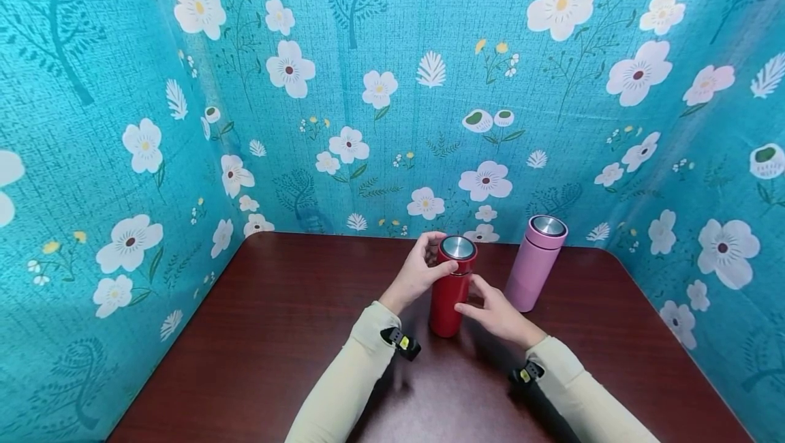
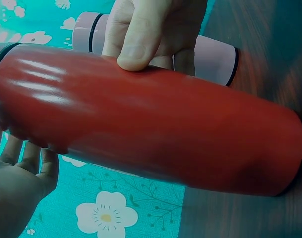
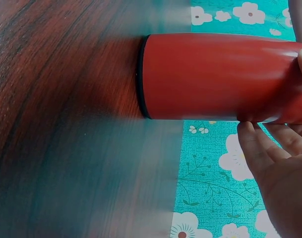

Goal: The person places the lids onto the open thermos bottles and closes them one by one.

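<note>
A capped red cylindrical flask (image 1: 446, 301) is held by left hand (image 1: 423, 264) and right hand (image 1: 498, 313) — capped pink cylindrical flask (image 1: 532, 272) beside, on brown wood-grained bench (image 1: 276, 334); teal floral cloth (image 1: 405, 136) behind.

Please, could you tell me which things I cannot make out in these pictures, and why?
Left wrist view: red bottle, top cut off by the left edge.
Same view: pink bottle, middle hidden by the right grip.
Same view: left grip, fingertips hidden behind the red bottle.
Right wrist view: red bottle's top, beyond the right edge.
</note>
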### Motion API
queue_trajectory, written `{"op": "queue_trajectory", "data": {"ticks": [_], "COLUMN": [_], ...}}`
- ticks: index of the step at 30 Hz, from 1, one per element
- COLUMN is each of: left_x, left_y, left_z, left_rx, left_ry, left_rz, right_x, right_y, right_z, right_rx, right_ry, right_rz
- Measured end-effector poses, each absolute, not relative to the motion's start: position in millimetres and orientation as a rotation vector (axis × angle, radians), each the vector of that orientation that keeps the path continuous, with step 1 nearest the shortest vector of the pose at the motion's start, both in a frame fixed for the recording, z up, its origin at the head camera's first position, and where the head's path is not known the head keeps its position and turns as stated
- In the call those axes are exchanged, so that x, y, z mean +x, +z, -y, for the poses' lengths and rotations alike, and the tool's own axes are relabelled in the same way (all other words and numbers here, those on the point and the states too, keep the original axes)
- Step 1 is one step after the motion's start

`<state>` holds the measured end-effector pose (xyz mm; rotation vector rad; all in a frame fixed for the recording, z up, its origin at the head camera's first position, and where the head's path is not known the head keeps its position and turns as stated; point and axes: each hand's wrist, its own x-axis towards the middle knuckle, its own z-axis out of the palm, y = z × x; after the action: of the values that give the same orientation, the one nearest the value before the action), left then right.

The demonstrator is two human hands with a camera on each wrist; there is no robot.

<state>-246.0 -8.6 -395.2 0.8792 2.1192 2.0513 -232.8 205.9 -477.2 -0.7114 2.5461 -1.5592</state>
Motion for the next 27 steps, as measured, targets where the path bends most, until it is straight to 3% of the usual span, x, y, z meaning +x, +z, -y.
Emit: {"op": "queue_trajectory", "data": {"ticks": [6,16,27], "left_x": [-242,-263,-259], "left_y": [-391,-421,-418], "left_z": [11,8,4], "left_rx": [0.899,0.948,0.823], "left_ry": [2.050,2.038,2.122], "left_rz": [-2.120,-2.005,-2.088], "right_x": [-233,-233,-232], "right_y": [-476,-477,-477], "right_z": [-206,-206,-205], "right_rx": [-0.730,-0.750,-0.713], "right_ry": [-1.559,-1.552,-1.550], "right_rz": [-2.546,-2.557,-2.552]}}
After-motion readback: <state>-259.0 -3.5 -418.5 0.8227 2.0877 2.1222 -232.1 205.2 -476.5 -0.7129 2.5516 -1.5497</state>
